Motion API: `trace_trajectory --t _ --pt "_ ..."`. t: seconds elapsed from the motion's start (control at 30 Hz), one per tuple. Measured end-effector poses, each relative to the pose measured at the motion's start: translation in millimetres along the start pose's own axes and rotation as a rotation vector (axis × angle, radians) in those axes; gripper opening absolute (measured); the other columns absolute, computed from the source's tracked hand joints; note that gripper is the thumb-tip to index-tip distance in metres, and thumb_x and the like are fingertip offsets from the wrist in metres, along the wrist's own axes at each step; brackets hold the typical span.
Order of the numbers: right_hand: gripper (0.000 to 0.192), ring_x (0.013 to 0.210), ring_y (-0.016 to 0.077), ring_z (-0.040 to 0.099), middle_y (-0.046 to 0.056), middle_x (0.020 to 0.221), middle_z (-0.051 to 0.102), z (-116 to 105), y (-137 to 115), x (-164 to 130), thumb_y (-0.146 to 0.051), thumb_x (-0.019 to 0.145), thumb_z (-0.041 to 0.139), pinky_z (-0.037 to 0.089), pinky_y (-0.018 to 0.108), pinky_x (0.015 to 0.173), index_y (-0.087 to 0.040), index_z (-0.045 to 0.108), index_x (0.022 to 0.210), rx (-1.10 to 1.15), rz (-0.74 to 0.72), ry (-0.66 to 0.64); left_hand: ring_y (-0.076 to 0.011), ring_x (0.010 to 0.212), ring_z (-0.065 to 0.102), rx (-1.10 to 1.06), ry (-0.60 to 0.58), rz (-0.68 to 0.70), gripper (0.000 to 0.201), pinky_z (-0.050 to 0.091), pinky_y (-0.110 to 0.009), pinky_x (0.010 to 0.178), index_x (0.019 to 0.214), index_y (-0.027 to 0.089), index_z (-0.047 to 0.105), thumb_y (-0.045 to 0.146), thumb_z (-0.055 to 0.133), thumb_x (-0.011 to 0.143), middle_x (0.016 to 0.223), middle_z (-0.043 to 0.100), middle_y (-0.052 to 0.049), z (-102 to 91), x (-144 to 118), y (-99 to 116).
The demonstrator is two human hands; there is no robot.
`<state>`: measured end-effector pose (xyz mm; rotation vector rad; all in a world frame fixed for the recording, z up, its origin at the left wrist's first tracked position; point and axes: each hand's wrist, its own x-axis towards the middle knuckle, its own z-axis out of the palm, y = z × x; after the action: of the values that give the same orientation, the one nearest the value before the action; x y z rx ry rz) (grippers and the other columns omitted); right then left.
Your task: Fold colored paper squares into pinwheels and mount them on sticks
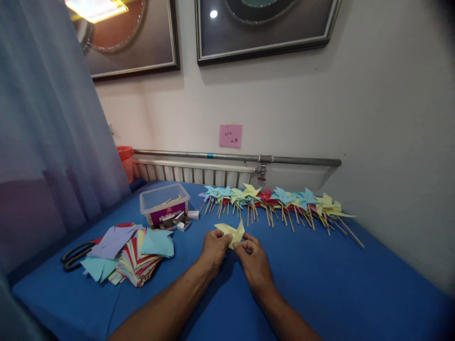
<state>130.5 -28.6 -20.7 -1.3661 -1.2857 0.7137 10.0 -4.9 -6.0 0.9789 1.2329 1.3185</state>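
At center of blue worktop (pixel 320 284) we pinch yellow paper pinwheel (pixel 232 233) w/ both grips, left hand (pixel 214 247) & right hand (pixel 253 261), paper stack (pixel 131 255) at 9 o'clock.

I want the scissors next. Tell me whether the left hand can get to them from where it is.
Probably yes. The left hand pinches the yellow paper with the right hand, so it must let go. The scissors lie half under the paper stack, handles exposed.

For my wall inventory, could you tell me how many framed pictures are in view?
2: the left framed picture hangs top left beside the curtain; the right framed picture top centre. Both are cropped.
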Motion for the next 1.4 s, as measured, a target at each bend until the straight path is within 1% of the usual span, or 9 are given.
trace_trajectory --t 0.23,0.4,0.57,0.7,0.83,0.93,1.03,1.17,1.4 --pt "0.025 0.122 0.0311 0.061 0.014 0.119 0.071 1 4 5 -0.043 0.072 0.066 0.04 0.041 0.108 -0.022 0.071 0.059 0.025 0.052 0.006 -0.0061 0.041 0.032 0.012 -0.018 0.0 0.024 0.021 -0.022 0.042 0.055 0.019 0.051 0.029 0.071 0.063 0.044 0.044 0.006 -1.2 1 -1" --pt "0.028 0.121 0.0307 0.06 0.012 0.107 0.074 -2 1 6 -0.044 0.071 0.067 0.041 0.039 0.105 -0.022 0.067 0.054 0.041 0.052 -0.018 -0.0058 0.041 0.034 0.007 -0.04 -0.016 0.023 0.023 -0.021 0.043 0.055 0.018 0.054 0.028 0.074 0.061 0.044 0.047 0.006 -0.5 -2 2" --pt "0.032 0.097 0.027 0.066 0.007 0.085 0.073 -4 -4 6 -0.047 0.07 0.069 0.048 0.034 0.089 -0.021 0.064 0.052 0.102 0.029 -0.058 -0.007 0.041 0.039 0.027 -0.059 -0.037 0.022 0.026 -0.021 0.043 0.057 0.017 0.057 0.028 0.075 0.061 0.046 0.051 0.005 -1.2 -1 2" --pt "0.038 0.082 0.0238 0.065 0.004 0.074 0.068 -6 -7 5 -0.052 0.068 0.072 0.048 0.03 0.075 -0.021 0.06 0.05 0.142 0.029 -0.078 -0.0074 0.042 0.042 0.043 -0.096 -0.018 0.021 0.029 -0.022 0.045 0.06 0.016 0.059 0.029 0.074 0.062 0.049 0.054 0.003 -3.5 2 -1" --pt "0.033 0.077 0.0227 0.064 0.003 0.072 0.068 -6 -8 5 -0.05 0.067 0.074 0.048 0.03 0.072 -0.021 0.062 0.057 0.174 0.07 -0.077 -0.0082 0.043 0.044 0.0 -0.112 -0.021 0.021 0.033 -0.022 0.047 0.061 0.015 0.059 0.03 0.074 0.061 0.05 0.056 0.002 -5.8 3 1" --pt "0.035 0.077 0.0223 0.065 0.004 0.077 0.071 -7 -10 6 -0.052 0.068 0.075 0.049 0.031 0.072 -0.02 0.068 0.077 0.296 0.139 -0.037 -0.0098 0.046 0.049 -0.096 -0.136 -0.058 0.02 0.038 -0.023 0.05 0.062 0.015 0.06 0.029 0.074 0.061 0.054 0.061 -0.001 -7.1 2 5" --pt "0.046 0.079 0.0222 0.068 0.005 0.086 0.075 -9 -14 4 -0.057 0.07 0.074 0.051 0.032 0.073 -0.019 0.069 0.095 0.454 0.208 -0.137 -0.0104 0.048 0.052 -0.107 -0.19 -0.063 0.021 0.04 -0.023 0.052 0.065 0.014 0.063 0.029 0.077 0.061 0.057 0.064 -0.002 -7.9 1 7" --pt "0.041 0.074 0.0208 0.068 0.006 0.083 0.076 -12 -18 2 -0.051 0.068 0.078 0.05 0.029 0.068 -0.017 0.071 0.089 0.518 0.249 -0.256 -0.0082 0.045 0.046 -0.021 -0.219 -0.034 0.025 0.033 -0.022 0.048 0.061 0.015 0.06 0.031 0.079 0.061 0.052 0.059 0.0 -7.9 -1 7" --pt "0.03 0.059 0.0174 0.062 0.002 0.068 0.072 -7 -7 5 -0.041 0.066 0.077 0.048 0.028 0.059 -0.016 0.073 0.082 0.521 0.284 -0.203 -0.0075 0.043 0.043 -0.003 -0.253 -0.059 0.026 0.03 -0.022 0.047 0.059 0.016 0.057 0.03 0.078 0.061 0.05 0.056 0.002 -6.8 -5 7"
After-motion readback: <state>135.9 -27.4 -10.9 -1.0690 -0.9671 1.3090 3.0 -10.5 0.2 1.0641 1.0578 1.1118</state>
